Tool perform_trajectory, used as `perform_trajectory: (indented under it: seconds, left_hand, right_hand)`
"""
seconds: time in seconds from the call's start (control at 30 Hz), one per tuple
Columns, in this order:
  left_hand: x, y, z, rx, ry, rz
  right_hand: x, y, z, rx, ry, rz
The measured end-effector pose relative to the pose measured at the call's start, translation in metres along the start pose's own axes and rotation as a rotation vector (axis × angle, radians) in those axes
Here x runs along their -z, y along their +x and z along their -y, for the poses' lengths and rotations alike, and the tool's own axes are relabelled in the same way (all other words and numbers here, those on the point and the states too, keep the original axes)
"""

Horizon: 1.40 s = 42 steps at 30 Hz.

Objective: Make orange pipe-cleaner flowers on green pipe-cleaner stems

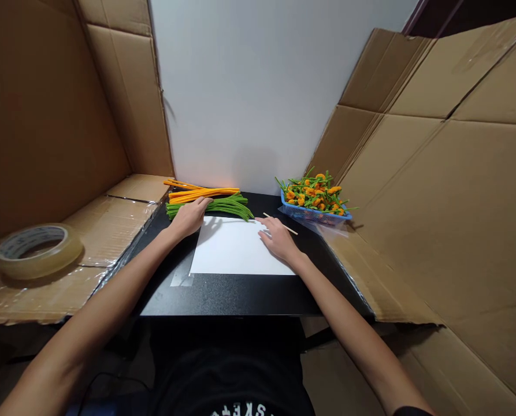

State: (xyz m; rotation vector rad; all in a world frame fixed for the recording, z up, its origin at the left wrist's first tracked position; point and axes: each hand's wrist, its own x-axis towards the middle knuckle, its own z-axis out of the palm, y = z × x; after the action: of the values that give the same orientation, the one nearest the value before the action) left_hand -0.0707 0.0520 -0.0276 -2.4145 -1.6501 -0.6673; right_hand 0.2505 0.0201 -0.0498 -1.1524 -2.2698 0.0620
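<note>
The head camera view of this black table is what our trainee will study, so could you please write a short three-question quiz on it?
1. True or false: the left hand rests on the green pipe cleaners.
2. What holds the orange-and-green flowers? A) a blue plastic basket; B) a cardboard box lid; C) a glass bowl.
3. Fill in the blank: the roll of clear tape lies on ____, to the left of the black table.

Key: 1 true; 2 A; 3 cardboard
</note>
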Motion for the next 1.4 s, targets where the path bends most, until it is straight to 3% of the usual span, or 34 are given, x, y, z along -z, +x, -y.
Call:
perform_trajectory:
  seconds: [0.1, 0.23, 0.43, 0.57, 0.7, 0.8, 0.9, 0.97, 1.03, 1.13, 1.33, 1.4]
  left_hand:
    - [0.0, 0.0, -0.002, -0.021, -0.004, 0.051]
    - [0.004, -0.002, -0.005, -0.055, -0.022, 0.067]
    - [0.007, -0.002, 0.0, -0.046, 0.003, 0.048]
    - [0.009, 0.003, 0.013, 0.028, -0.077, -0.061]
    - [0.007, 0.006, 0.017, 0.061, -0.366, -0.151]
    - [0.001, 0.008, 0.0, 0.112, -0.796, -0.166]
    - [-0.003, 0.007, -0.029, 0.225, -1.291, -0.046]
    - [-0.005, 0.005, -0.048, 0.258, -1.467, -0.028]
    - [-0.005, 0.002, -0.062, 0.284, -1.543, -0.045]
    - [-0.006, -0.001, -0.072, 0.318, -1.558, -0.084]
    - [-0.013, -0.002, -0.073, 0.283, -1.424, -0.209]
    - [-0.014, -0.003, -0.074, 0.264, -1.397, -0.196]
  right_hand:
    - [-0.012, 0.018, 0.022, 0.076, -0.039, -0.011]
    - [-0.032, 0.06, 0.046, 0.016, -0.132, -0.082]
    - [-0.045, 0.108, 0.051, -0.092, -0.159, -0.047]
    - [-0.031, 0.102, 0.035, -0.244, 0.061, -0.102]
    - [-0.012, 0.082, 0.016, -0.505, 0.693, -0.167]
    - [-0.011, 0.069, 0.02, -0.556, 1.036, -0.031]
    - [-0.027, 0.063, 0.044, -0.473, 1.117, 0.204]
    - [-0.042, 0.061, 0.065, -0.39, 1.136, 0.352]
    - [-0.055, 0.061, 0.081, -0.356, 1.128, 0.339]
    - [-0.066, 0.059, 0.092, -0.399, 1.146, 0.188]
    - [-0.062, 0.058, 0.093, -0.497, 1.15, 0.138]
    - [-0.061, 0.059, 0.093, -0.505, 1.14, 0.139]
